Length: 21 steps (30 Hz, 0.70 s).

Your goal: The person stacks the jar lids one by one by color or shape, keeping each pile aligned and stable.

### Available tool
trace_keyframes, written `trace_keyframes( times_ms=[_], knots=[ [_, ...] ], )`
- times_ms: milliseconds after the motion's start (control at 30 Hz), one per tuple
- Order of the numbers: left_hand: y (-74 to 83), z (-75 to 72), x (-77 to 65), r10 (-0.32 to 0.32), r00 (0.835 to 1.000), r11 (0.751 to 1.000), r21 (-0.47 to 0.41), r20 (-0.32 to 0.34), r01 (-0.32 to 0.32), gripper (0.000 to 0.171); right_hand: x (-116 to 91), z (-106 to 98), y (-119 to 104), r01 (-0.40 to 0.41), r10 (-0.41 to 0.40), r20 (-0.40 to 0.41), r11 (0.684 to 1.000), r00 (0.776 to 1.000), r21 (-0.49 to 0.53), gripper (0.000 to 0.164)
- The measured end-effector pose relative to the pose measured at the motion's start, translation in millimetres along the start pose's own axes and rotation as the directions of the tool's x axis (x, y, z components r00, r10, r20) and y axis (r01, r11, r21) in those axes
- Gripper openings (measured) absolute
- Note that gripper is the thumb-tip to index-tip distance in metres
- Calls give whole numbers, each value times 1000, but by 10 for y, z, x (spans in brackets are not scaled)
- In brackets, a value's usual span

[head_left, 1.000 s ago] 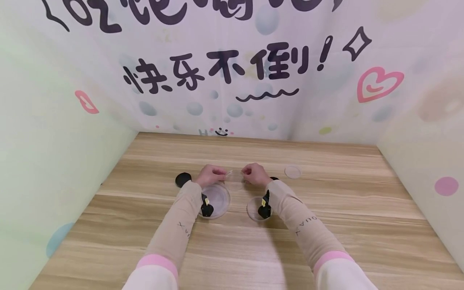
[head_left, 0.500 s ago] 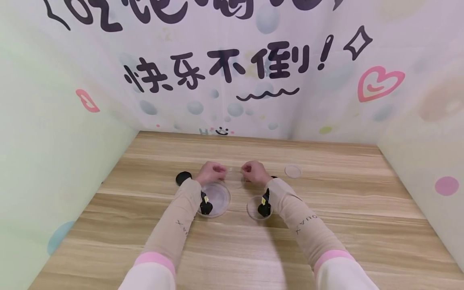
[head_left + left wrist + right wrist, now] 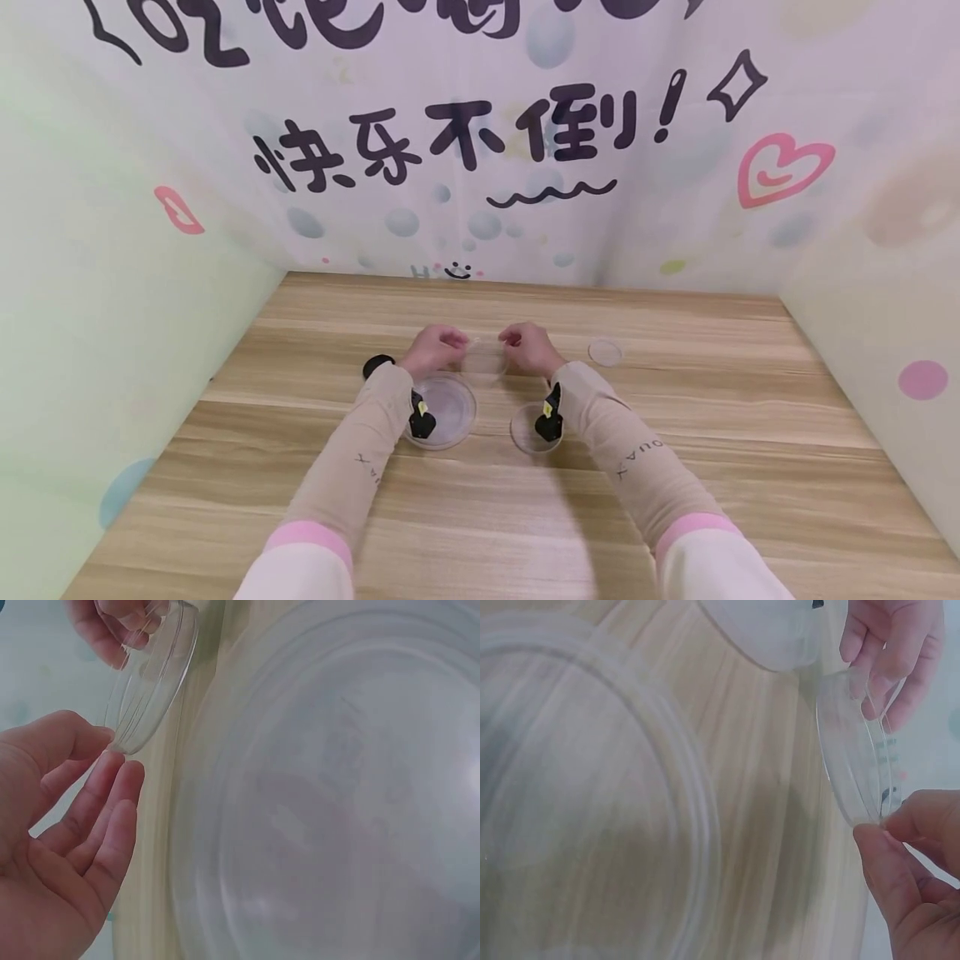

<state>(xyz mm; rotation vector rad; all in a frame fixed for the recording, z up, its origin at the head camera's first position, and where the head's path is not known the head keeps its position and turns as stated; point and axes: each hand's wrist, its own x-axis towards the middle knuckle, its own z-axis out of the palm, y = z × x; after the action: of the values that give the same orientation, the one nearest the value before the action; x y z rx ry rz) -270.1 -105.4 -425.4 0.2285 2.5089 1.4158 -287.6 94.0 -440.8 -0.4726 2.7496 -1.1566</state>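
Note:
A clear petri dish (image 3: 485, 362) is held between both hands near the middle of the table. My left hand (image 3: 437, 348) pinches one side of its edge between thumb and fingertips. On the opposite side, my right hand (image 3: 529, 348) pinches it with thumb and finger. In the left wrist view the petri dish (image 3: 157, 682) appears nearly edge-on, with several thin rim lines. The right wrist view shows the petri dish (image 3: 847, 742) raised over the wood. A large clear round dish (image 3: 461, 417) lies below the left hand, partly covered by the left wrist camera.
A smaller clear round dish (image 3: 521, 437) lies under the right wrist camera. Far right sits a small clear disc (image 3: 604, 352). A black round disc (image 3: 375, 364) is beside the left wrist, partly hidden by the sleeve. A printed cloth wall (image 3: 450, 233) borders the wooden table (image 3: 690, 400).
Both hands have moved slightly away from the body with the petri dish. It has tilted, so more of its round face shows. The other dishes have stayed in place.

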Motion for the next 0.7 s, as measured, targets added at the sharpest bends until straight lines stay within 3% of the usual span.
trace_keyframes(
  times_ms=[133,367,600,700],
  knots=[
    [21,-32,0,5,1000,1000,16,1,-5,30,-144,-96,-217,5,-5,-11,1000,1000,1,25],
    [63,-82,-40,8,1000,1000,24,-10,-8,29,-161,-123,-275,11,-10,-18,999,1000,40,26],
    [76,-173,-81,83,997,994,76,-2,-82,28,-189,-146,-370,16,-14,-30,998,999,65,24],
    [88,-210,-106,82,997,994,76,1,-82,29,-185,-139,-392,12,-9,-34,996,999,85,24]
  ],
)
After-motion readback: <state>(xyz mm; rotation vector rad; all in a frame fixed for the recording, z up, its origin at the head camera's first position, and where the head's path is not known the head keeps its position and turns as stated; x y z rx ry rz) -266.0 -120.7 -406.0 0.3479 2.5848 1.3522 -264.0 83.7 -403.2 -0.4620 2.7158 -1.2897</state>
